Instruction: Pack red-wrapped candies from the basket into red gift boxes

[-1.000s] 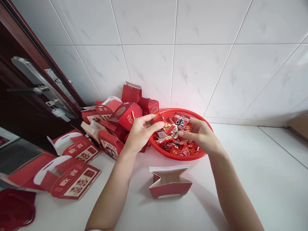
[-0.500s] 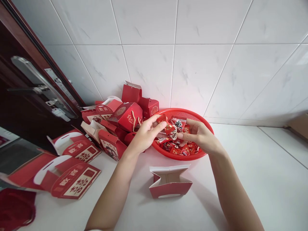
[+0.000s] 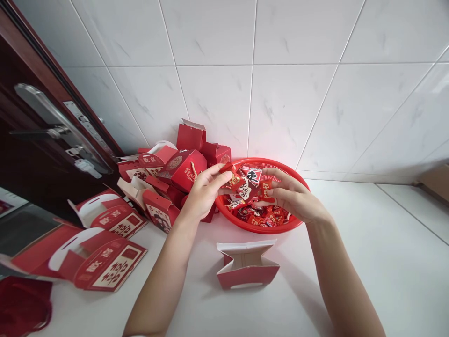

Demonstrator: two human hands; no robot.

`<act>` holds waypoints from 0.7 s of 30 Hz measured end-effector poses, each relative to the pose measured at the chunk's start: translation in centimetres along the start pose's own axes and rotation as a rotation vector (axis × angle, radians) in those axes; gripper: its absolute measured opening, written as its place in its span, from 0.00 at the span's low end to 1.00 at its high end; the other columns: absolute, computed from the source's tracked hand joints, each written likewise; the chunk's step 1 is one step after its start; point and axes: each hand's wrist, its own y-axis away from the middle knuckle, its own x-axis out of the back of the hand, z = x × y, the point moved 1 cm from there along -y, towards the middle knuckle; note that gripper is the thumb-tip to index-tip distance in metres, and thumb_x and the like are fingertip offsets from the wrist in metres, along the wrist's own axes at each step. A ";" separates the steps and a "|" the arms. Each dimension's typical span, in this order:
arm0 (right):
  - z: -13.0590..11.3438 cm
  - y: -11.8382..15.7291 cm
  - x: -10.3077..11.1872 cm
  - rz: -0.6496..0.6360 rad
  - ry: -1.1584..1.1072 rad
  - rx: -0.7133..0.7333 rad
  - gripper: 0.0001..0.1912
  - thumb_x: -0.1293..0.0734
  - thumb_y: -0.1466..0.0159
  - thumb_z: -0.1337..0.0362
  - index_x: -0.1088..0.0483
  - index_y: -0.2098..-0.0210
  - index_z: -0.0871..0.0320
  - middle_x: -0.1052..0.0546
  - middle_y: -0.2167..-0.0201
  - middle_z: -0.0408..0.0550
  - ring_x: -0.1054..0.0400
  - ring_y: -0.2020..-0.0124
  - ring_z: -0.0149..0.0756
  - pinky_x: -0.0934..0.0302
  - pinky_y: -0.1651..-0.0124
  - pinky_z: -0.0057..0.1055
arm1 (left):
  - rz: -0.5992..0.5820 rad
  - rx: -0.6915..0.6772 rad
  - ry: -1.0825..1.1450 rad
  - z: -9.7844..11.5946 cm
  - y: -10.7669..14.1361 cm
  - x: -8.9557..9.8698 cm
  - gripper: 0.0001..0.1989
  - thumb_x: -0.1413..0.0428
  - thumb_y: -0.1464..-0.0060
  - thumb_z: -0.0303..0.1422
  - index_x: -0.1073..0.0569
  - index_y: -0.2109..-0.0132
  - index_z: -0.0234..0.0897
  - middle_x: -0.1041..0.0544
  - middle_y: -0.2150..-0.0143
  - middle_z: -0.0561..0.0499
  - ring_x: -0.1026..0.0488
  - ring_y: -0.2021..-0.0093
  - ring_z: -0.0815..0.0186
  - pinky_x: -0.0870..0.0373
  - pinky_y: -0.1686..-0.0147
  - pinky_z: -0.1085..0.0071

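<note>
My left hand (image 3: 203, 194) is closed on wrapped candies, thumb on top, over the left side of a red plastic basket (image 3: 261, 230). A shiny red wrapped candy (image 3: 234, 181) shows at its fingertips. Beside that candy is a packet with black characters (image 3: 251, 177), its lower part white and brown. My right hand (image 3: 298, 199) is over the basket's right side, its fingers curved around a small red wrapped candy (image 3: 267, 191). Several more candies (image 3: 270, 216) lie in the basket below. In front of it an open red paper box (image 3: 248, 277) stands upright, its top gaping.
Several red gift boxes (image 3: 182, 169) are piled left of the basket, against the tiled wall (image 3: 217, 103). Two open boxes with handle flaps (image 3: 108, 267) stand nearer on the left. A dark door (image 3: 31, 154) with a metal handle is at far left, a brown carton (image 3: 437, 185) at far right.
The packet with black characters has shifted left with my left hand, away from my right fingers. A small red candy now shows between my right fingers. The open box has stayed put.
</note>
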 end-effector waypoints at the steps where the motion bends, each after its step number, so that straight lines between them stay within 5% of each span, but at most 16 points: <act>1: 0.0 -0.1 -0.1 0.014 -0.010 0.008 0.17 0.27 0.40 0.66 0.26 0.52 0.50 0.27 0.73 0.37 0.27 0.66 0.34 0.23 0.48 0.51 | -0.004 0.004 0.004 0.1 0.0 0.0 0.19 0.30 0.54 0.44 0.19 0.60 0.35 0.16 0.64 0.47 0.19 0.63 0.59 0.20 0.67 0.68; 5: 0.0 -0.5 -0.6 0.093 -0.040 0.031 0.12 0.24 0.41 0.63 0.26 0.58 0.53 0.30 0.71 0.38 0.30 0.67 0.31 0.21 0.54 0.43 | -0.010 0.000 0.022 0.2 0.1 -0.1 0.19 0.30 0.55 0.44 0.20 0.60 0.36 0.16 0.63 0.48 0.18 0.63 0.58 0.20 0.67 0.66; 11: 0.1 -0.5 -1.6 0.140 -0.037 0.053 0.17 0.23 0.39 0.53 0.25 0.55 0.53 0.24 0.59 0.45 0.26 0.62 0.36 0.20 0.59 0.39 | 0.039 -0.076 -0.046 -0.3 0.2 -0.2 0.20 0.31 0.51 0.45 0.20 0.56 0.37 0.16 0.60 0.48 0.19 0.59 0.58 0.20 0.65 0.68; 15: -0.1 0.0 -2.2 0.129 0.045 0.075 0.19 0.21 0.41 0.56 0.26 0.53 0.53 0.23 0.63 0.43 0.25 0.64 0.36 0.20 0.58 0.40 | 0.052 -0.120 -0.148 -0.2 1.1 -0.6 0.21 0.33 0.47 0.47 0.21 0.53 0.37 0.17 0.59 0.48 0.19 0.58 0.58 0.21 0.60 0.67; 21: -1.2 0.9 -3.1 0.097 0.177 0.108 0.17 0.20 0.42 0.56 0.28 0.61 0.53 0.24 0.67 0.43 0.27 0.74 0.34 0.24 0.73 0.33 | 0.021 -0.149 -0.226 1.1 2.8 -0.7 0.17 0.35 0.43 0.46 0.20 0.56 0.37 0.18 0.61 0.49 0.21 0.59 0.59 0.23 0.61 0.69</act>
